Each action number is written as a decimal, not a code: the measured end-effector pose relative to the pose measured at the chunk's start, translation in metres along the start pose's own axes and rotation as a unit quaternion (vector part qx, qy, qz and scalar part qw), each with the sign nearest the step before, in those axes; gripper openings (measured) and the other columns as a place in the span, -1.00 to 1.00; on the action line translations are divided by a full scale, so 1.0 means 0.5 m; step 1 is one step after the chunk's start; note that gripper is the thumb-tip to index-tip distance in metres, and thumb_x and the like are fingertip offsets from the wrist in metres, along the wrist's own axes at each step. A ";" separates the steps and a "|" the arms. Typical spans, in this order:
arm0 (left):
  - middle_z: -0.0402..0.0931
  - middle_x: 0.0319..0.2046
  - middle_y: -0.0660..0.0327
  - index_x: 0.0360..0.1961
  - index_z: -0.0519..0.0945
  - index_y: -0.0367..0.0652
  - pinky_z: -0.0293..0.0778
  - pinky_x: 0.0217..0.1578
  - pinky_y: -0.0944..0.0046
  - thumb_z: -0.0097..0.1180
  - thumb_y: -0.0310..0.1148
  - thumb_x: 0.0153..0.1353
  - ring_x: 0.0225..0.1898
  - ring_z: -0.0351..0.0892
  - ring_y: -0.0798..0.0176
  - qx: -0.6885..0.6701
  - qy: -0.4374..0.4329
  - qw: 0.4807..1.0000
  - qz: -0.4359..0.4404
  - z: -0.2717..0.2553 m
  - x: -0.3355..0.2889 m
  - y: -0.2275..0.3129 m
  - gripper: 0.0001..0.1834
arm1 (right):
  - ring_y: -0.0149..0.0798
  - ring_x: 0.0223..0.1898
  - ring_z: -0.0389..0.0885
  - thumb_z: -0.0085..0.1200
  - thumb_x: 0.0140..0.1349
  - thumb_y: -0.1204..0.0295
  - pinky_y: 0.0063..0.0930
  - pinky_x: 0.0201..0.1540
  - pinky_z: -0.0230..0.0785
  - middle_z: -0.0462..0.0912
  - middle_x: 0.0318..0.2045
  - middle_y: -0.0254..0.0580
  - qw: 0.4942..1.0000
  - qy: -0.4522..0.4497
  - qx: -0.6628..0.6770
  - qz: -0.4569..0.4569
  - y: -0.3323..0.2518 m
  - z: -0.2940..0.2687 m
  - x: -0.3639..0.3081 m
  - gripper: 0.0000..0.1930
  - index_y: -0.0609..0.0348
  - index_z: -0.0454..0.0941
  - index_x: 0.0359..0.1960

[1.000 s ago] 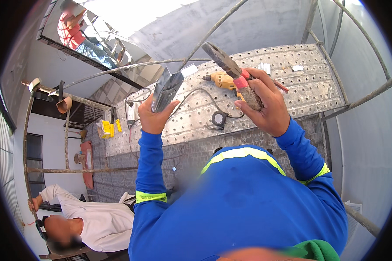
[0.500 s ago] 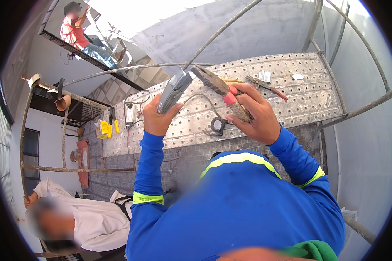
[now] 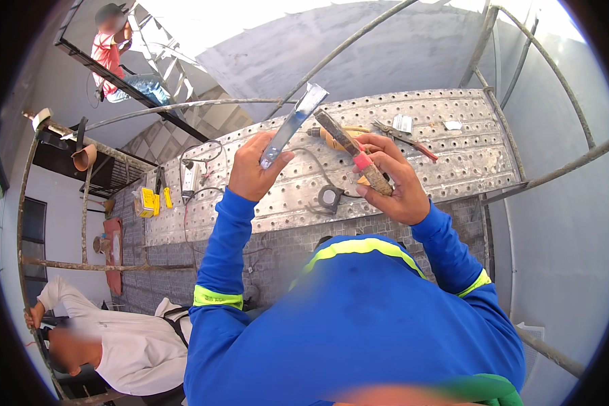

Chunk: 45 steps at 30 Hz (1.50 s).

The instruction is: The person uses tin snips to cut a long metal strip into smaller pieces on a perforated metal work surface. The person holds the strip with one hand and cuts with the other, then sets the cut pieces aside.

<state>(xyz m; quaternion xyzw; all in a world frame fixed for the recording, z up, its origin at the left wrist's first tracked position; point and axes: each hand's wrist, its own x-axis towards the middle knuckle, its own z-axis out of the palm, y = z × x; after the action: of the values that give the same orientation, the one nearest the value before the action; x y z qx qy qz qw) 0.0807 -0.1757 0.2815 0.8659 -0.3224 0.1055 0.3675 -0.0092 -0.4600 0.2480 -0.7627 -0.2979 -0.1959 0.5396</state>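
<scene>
My left hand grips the lower end of a bent, shiny strip of sheet metal, which points up and away to the right. In my right hand is a pair of worn pliers with red on the handles, the jaws angled up toward the strip but apart from it. Both hands are above a perforated metal platform. Under the pliers, partly hidden, lies a yellow power tool. A tape measure rests near the front edge. Red-handled snips lie beyond my right hand.
Scaffold tubes cross behind the platform and on both sides. A power strip with cables, a yellow box and a yellow-handled tool sit at the left. One person stands lower left; another is up high.
The metal strip has turned in my left hand, showing its long, narrow face. The pliers have tilted and shifted slightly down. The view has shifted a little to the right.
</scene>
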 end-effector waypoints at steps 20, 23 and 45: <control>0.62 -0.38 -0.08 -0.03 0.63 -0.26 0.51 -0.28 0.06 0.21 -0.03 0.32 -0.35 0.63 -0.13 -0.004 -0.076 0.997 -0.012 0.000 0.021 -0.021 -0.53 | -0.06 0.17 0.53 0.30 0.09 0.45 -0.26 0.22 0.30 0.50 0.18 -0.04 0.990 0.032 -0.127 0.055 -0.012 0.008 0.020 -0.71 0.16 0.59 -0.13; 0.62 -0.38 -0.10 -0.03 0.62 -0.27 0.51 -0.28 0.05 0.21 -0.02 0.32 -0.34 0.64 -0.14 -0.001 -0.079 0.997 -0.011 -0.005 0.017 -0.027 -0.52 | -0.06 0.17 0.52 0.30 0.08 0.45 -0.26 0.23 0.29 0.50 0.16 0.00 0.990 0.030 -0.119 0.068 -0.016 0.016 0.019 -0.72 0.17 0.60 -0.15; 0.61 -0.27 -0.19 0.16 0.50 -0.38 0.49 -0.14 0.02 0.17 0.06 0.32 -0.21 0.61 -0.23 0.014 -0.127 0.992 -0.009 -0.036 -0.051 -0.035 -0.32 | -0.42 -0.22 0.57 0.24 0.33 0.35 -0.46 -0.08 0.46 0.62 -0.23 -0.29 0.984 -0.023 -0.120 0.130 -0.038 0.083 -0.017 -0.46 0.24 0.37 0.28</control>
<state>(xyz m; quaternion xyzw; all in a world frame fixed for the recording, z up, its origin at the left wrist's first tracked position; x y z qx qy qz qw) 0.0731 -0.1415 0.2735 0.8801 -0.3572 -0.0036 0.3126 -0.0290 -0.4183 0.2418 -0.8585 -0.1828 -0.1407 0.4581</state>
